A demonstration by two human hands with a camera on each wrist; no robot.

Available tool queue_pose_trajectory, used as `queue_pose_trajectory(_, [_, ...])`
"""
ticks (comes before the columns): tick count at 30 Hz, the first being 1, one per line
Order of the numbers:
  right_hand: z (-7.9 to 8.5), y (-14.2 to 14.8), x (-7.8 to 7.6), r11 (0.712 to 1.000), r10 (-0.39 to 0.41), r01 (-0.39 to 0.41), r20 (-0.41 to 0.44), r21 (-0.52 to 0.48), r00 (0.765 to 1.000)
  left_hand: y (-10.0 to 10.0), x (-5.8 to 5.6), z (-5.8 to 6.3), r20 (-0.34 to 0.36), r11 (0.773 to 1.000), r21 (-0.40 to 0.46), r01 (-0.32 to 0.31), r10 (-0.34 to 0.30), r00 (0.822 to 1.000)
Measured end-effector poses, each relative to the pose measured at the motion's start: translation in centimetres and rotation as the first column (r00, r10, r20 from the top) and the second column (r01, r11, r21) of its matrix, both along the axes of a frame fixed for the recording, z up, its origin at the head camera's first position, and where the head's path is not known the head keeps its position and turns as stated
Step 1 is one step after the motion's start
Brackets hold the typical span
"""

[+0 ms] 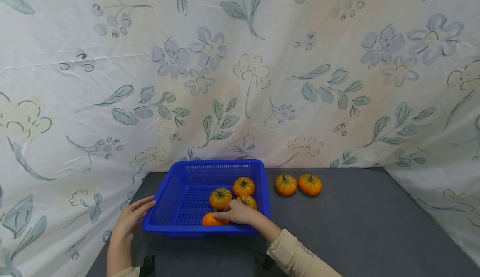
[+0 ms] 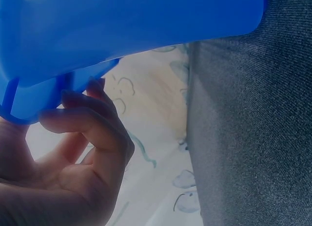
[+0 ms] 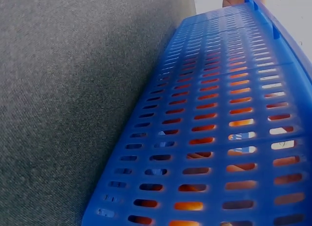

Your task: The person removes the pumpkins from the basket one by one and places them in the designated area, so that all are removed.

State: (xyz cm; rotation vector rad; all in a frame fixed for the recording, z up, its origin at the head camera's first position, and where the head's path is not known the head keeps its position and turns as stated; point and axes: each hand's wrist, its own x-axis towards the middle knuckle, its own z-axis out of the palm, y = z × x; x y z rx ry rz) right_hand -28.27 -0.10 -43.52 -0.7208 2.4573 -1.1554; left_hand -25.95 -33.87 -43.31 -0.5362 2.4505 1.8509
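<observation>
A blue plastic basket (image 1: 176,228) with slotted walls stands on the dark table. My left hand (image 1: 129,219) grips its left rim; in the left wrist view the curled fingers (image 2: 105,133) come up against the rim from outside. Inside the basket, my right hand (image 1: 240,213) holds a small orange pumpkin (image 1: 210,219) by its top near the front wall, its fingertips partly hidden. Close around that hand lie a greenish-orange pumpkin (image 1: 220,198), another at the back (image 1: 243,186) and a partly covered one (image 1: 248,202). The right wrist view shows the basket's slotted wall (image 3: 214,109), with orange behind it.
Two more pumpkins, one (image 1: 286,184) beside the other (image 1: 310,184), sit on the table right of the basket. A floral cloth (image 1: 262,81) hangs behind and at both sides of the dark table (image 1: 360,227).
</observation>
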Motion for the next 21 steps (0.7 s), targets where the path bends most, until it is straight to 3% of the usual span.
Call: queue_pose_trajectory(21, [0.42,0.21,0.02,0.999,-0.043,0.046,0.112,-0.024,0.993,0.16,-0.03,0.16,0.004,1.000,-0.009,0.006,-0.006,1.000])
